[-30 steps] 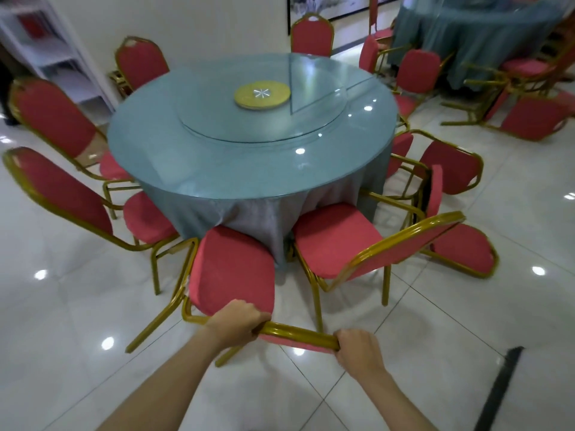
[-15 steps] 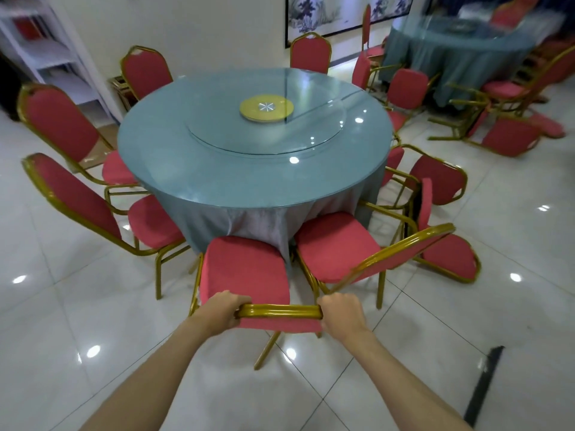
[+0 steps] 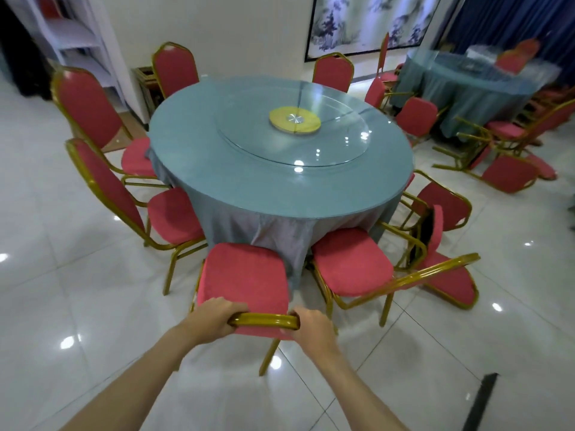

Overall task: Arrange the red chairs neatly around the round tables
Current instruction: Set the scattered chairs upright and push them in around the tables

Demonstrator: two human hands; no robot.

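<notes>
Gripping gold top rail (image 3: 264, 320) of red chair (image 3: 245, 275) with left hand (image 3: 217, 318) and right hand (image 3: 311, 325), both wrapped tight round its ends. Just ahead of hands: seat up against cloth (image 3: 280, 231) of round desk (image 3: 280, 188), seemingly touching.

Step in hand, by appearance: squaring chair to desk.

Right of hands: neighbouring chair (image 3: 351, 262) askew. Beyond it: toppled chair (image 3: 448, 281) on floor (image 3: 93, 306).

Next, probably: releasing, stepping right, straightening both.

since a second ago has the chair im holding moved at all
Yes. The held chair has turned: its right side swung in toward the round table, so it now sits square to it, seat front at the tablecloth.
</notes>
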